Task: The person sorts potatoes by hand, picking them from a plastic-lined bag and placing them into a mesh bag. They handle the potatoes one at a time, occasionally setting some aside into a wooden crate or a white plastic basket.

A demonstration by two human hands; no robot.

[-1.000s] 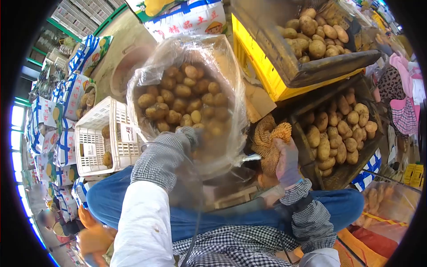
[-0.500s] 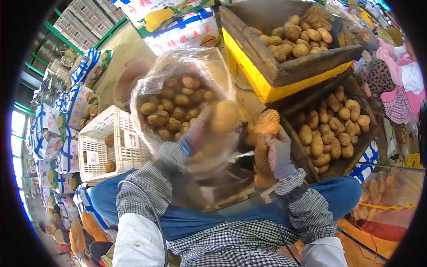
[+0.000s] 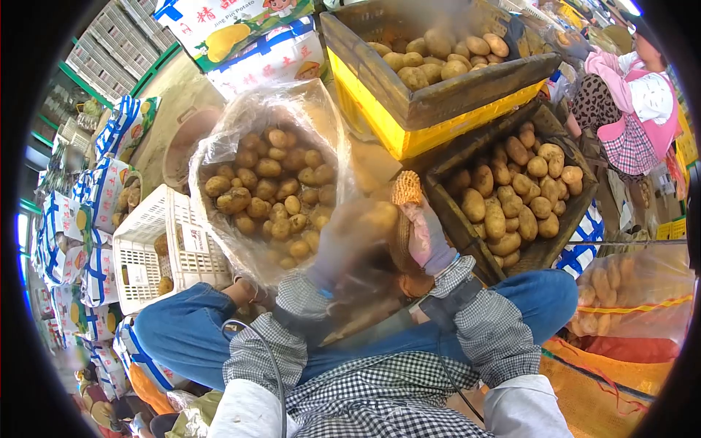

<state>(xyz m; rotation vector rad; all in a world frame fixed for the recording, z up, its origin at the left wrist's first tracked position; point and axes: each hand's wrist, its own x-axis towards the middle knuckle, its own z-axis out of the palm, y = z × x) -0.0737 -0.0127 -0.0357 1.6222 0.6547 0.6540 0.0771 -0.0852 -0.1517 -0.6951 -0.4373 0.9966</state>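
My left hand (image 3: 337, 244), in a greyish glove and blurred by motion, holds a potato (image 3: 378, 217) close to my right hand. My right hand (image 3: 429, 235), also gloved, is closed around a bunched orange mesh net (image 3: 407, 188); its end stands up above my thumb. Lower down, brownish netting hangs beside that palm, and what is inside it I cannot make out. Left of my hands is a plastic-lined container of potatoes (image 3: 207, 162). A dark-walled crate of potatoes (image 3: 456, 244) stands to their right.
Behind stands a yellow crate (image 3: 380, 120) with raised dark sides and potatoes inside. A white plastic basket (image 3: 146, 219) holds a few potatoes at left. Printed potato cartons (image 3: 266, 62) are stacked at the back. Another person (image 3: 642, 109) sits at far right. A clear bag (image 3: 631, 292) lies near my knee.
The potato in my left hand has moved down and nearer the net in my right hand. My right hand has shifted slightly left. The whole view has turned a little to the right.
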